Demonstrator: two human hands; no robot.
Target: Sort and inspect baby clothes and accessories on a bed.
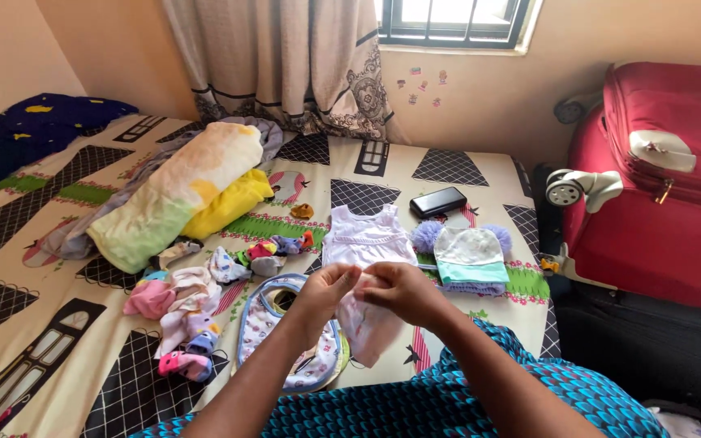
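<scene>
My left hand and my right hand meet in the middle of the bed, both pinching the top edge of a small pale pink baby garment that hangs down from them. Just behind the hands lies a white sleeveless baby vest, spread flat. A patterned baby bib with a blue border rests under my left forearm. To the right of the vest sits a baby hat in white, mint and lilac with two pompoms.
Several tiny socks and mittens are scattered at the left. A folded blanket pile lies behind them. A black phone rests near the wall. A red suitcase stands over a black one beside the bed.
</scene>
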